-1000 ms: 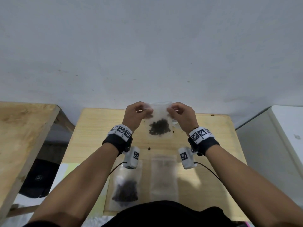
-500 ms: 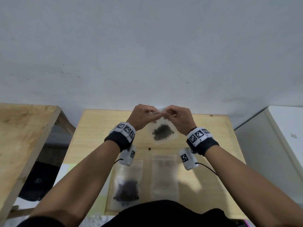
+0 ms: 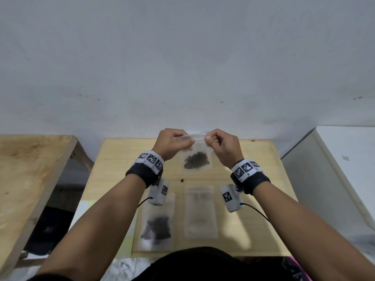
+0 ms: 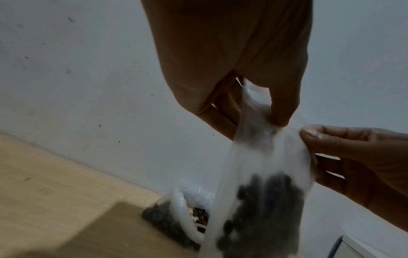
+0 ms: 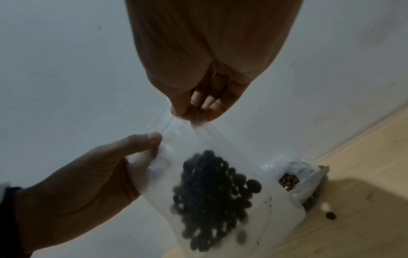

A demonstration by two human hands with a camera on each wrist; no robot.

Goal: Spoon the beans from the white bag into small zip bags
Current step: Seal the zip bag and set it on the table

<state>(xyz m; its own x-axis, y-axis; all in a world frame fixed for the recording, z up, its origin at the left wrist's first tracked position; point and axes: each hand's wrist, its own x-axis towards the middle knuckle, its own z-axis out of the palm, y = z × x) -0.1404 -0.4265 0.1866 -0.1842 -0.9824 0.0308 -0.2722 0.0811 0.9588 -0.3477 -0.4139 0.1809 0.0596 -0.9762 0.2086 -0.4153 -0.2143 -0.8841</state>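
Both hands hold one small zip bag (image 3: 196, 157) in the air above the far part of the wooden table (image 3: 261, 159). The left hand (image 3: 172, 142) pinches the top strip of the bag between thumb and curled fingers, and the right hand (image 3: 222, 146) pinches the same strip just beside it, also with thumb and curled fingers. The bag hangs down from the two hands, and a dark heap of beans (image 3: 196, 162) sits in its lower part.

Behind the hanging bag, the wrist views show the white bag (image 5: 295, 176) near the wall, its mouth open, with brown beans inside. One loose bean (image 3: 182, 180) lies on the table under the hands.

Nearer to the person, two more zip bags lie flat side by side: the filled bag (image 3: 157, 226) on the left holds dark beans, and the flat bag (image 3: 200, 211) on the right looks nearly empty.
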